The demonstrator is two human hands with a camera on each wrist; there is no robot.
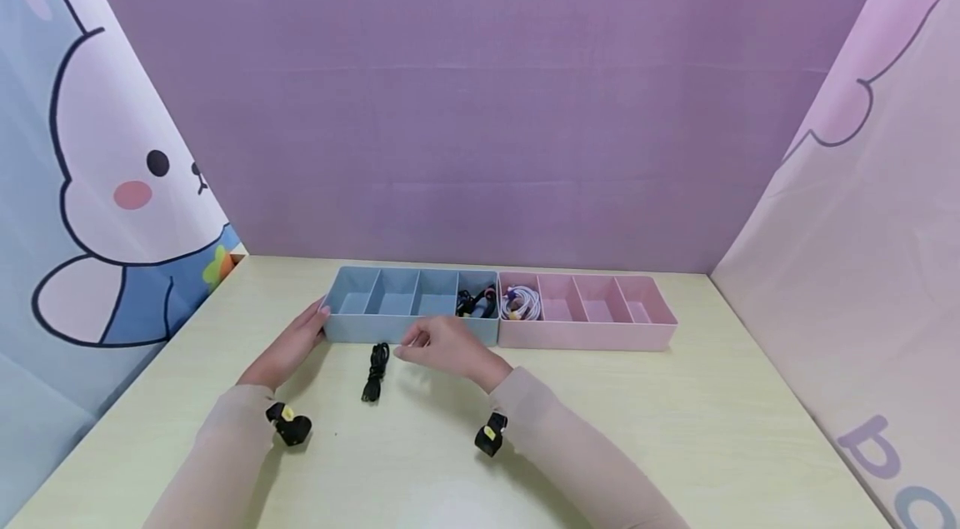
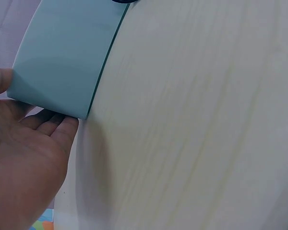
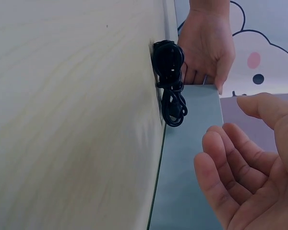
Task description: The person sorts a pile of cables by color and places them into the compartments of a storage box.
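A blue divided box (image 1: pixel 420 329) stands on the table, its length running left to right. My left hand (image 1: pixel 296 339) rests against its left end, the thumb at the top rim and the fingers along the end wall (image 2: pixel 55 129). In front of the box lies a bundled black cable (image 1: pixel 376 372), folded and bound at its middle. My right hand (image 1: pixel 450 348) hovers just right of the cable with nothing in it. Its fingers (image 3: pixel 216 172) bend loosely and the thumb stands apart from them in the right wrist view.
A pink divided box (image 1: pixel 588 336) adjoins the blue one on the right. Its leftmost compartment contains a coiled white cable (image 1: pixel 522 303). Dark cables (image 1: pixel 477 302) fill the blue box's rightmost compartment. A purple cloth (image 1: pixel 480 112) hangs behind the table (image 1: pixel 675 446), with printed cloths at both sides.
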